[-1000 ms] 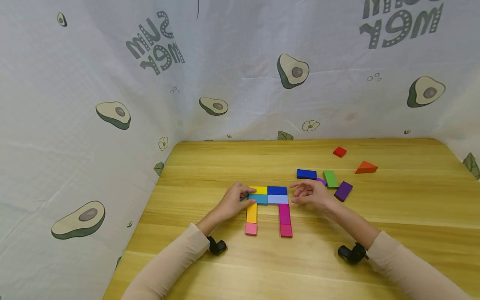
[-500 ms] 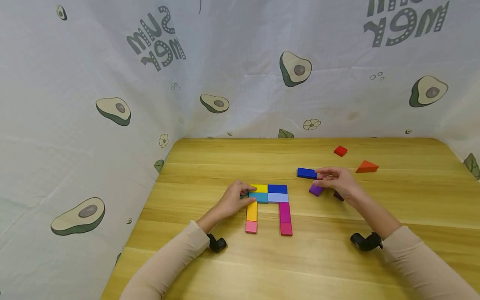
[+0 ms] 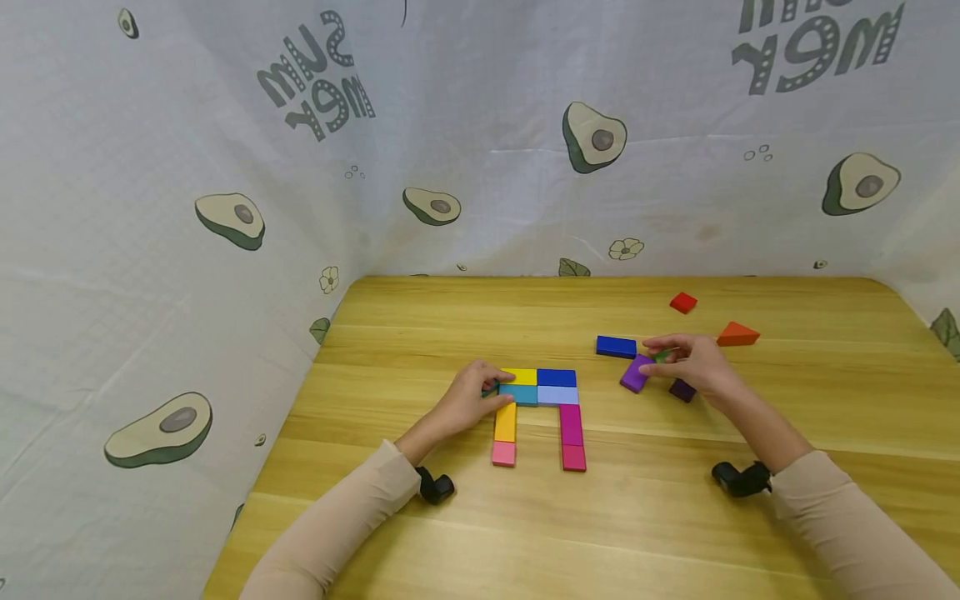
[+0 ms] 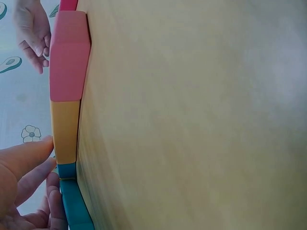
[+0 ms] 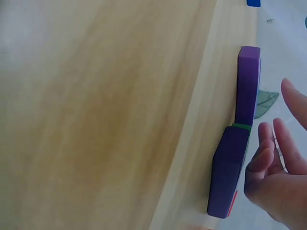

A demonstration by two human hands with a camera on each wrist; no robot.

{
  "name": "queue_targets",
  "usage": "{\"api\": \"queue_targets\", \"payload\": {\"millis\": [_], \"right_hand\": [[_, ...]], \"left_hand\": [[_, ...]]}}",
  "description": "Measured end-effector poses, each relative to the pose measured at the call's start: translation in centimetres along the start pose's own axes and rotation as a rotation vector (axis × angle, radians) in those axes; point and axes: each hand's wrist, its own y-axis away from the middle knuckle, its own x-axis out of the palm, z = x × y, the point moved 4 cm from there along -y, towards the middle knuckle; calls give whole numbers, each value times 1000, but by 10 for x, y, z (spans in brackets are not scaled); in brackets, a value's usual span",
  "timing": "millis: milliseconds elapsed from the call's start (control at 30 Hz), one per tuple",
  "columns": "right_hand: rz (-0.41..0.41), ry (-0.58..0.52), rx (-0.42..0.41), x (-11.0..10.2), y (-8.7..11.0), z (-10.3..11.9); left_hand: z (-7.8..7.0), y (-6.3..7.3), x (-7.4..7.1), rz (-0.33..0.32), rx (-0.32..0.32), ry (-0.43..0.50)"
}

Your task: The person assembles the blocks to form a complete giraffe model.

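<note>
In the head view, flat coloured blocks lie edge to edge: a yellow block (image 3: 521,377), a blue block (image 3: 557,378), a teal-blue block (image 3: 519,394) and a light-blue block (image 3: 558,395) on top. Below run an orange block (image 3: 506,422) with a pink block (image 3: 503,453), and a magenta block (image 3: 572,425) with a crimson block (image 3: 573,457). My left hand (image 3: 463,400) touches this figure's left end, beside a dark teal block (image 4: 76,206). My right hand (image 3: 693,364), fingers apart, hovers over a green block (image 3: 662,357), its thumb by a purple block (image 3: 636,373).
A dark purple block (image 3: 682,389) lies under my right wrist, and a loose navy block (image 3: 617,347) lies left of that hand. Farther back are a red block (image 3: 683,302) and an orange-red triangular block (image 3: 738,334). A printed cloth (image 3: 480,150) hangs behind the wooden table (image 3: 450,533).
My right hand has moved right, from the figure's right side to the loose blocks, and now covers much of the green one. More of the purple block shows. My left hand has stayed put.
</note>
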Motion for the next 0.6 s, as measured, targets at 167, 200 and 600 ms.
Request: {"api": "queue_targets", "payload": {"millis": [167, 200, 600], "right_hand": [[-3, 14, -31, -3, 1, -5], [-2, 20, -40, -3, 1, -6], [49, 220, -138, 0, -3, -3]], "left_hand": [[0, 0, -1, -2, -1, -2], [-1, 0, -1, -3, -2, -3], [0, 0, 0, 3, -1, -7]]}}
